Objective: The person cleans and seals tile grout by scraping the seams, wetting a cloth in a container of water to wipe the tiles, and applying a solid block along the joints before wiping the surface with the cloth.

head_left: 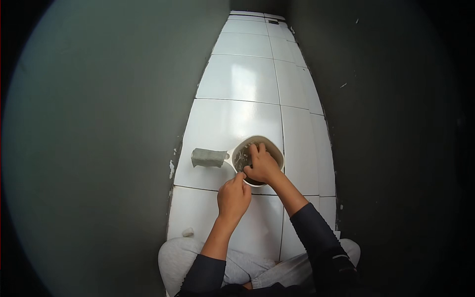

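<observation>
A white dipper (283, 159) stands on the tiled floor in front of me, its handle pointing left. Clear-looking liquid with glints and ripples (242, 157) fills part of it. My right hand (262, 164) reaches down into the dipper, fingers stretched out and apart, tips at or in the liquid; nothing shows in its grasp. At the near rim my left hand (234, 197) is closed, with thumb and forefinger pinching the edge. A grey-green folded cloth or pad (208, 157) lies over the outer part of the handle.
Dark walls (114, 123) rise close on both sides of the narrow white tiled floor (237, 116). Near my left knee lies a small whitish lump (187, 231). My crossed legs (252, 267) in grey trousers border the near side. A small dark object (273, 22) sits far back.
</observation>
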`<action>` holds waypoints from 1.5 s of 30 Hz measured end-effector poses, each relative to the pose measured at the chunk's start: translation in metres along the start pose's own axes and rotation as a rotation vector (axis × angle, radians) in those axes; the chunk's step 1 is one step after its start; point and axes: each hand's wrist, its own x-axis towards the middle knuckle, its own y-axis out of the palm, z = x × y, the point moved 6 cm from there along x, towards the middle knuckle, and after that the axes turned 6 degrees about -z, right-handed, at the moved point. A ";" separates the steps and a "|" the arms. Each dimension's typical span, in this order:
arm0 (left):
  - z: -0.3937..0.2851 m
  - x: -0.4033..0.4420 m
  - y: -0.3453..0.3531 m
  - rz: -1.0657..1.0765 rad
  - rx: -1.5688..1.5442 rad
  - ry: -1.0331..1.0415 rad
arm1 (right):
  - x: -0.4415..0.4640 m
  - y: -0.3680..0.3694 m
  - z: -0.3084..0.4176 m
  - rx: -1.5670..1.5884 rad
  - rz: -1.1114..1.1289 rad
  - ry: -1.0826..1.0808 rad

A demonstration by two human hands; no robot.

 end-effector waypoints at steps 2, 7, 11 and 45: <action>0.000 0.000 0.000 0.004 0.005 0.001 | 0.001 0.010 -0.003 -0.057 0.075 -0.122; -0.001 0.000 0.000 0.000 0.002 0.008 | 0.000 0.009 0.000 -0.053 0.261 -0.113; -0.001 0.000 0.000 0.015 0.000 -0.006 | -0.002 0.001 0.006 -0.077 0.116 -0.188; -0.005 0.001 -0.006 -0.020 -0.040 0.006 | 0.000 -0.024 0.019 -0.009 -0.069 -0.085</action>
